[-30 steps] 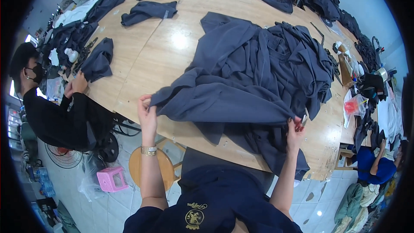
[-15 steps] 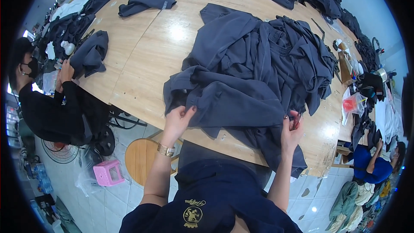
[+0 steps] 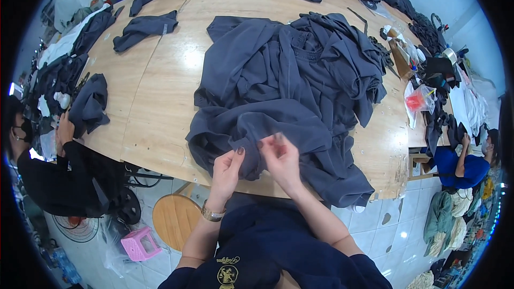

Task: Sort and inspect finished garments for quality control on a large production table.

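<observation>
Pinching the near edge of a dark garment (image 3: 278, 123), both hands' fingers (image 3: 267, 147) close on it, the left hand (image 3: 227, 168) and right hand (image 3: 281, 160) lifting its hem off the worktop (image 3: 160, 101) for inspection.

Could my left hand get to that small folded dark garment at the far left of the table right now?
Probably not: the folded garment lies far across the table, while the left hand pinches the dark pile.

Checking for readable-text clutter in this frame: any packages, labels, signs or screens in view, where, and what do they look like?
Clear plastic bag with red contents: right table edge, crumpled, see-through with a red patch.
Small brown cardboard box: far right of the table, open, tan, holding small items.
Round gold emblem: on the person's dark blue shirt, bottom of the view.
No signs or screens visible.
</observation>
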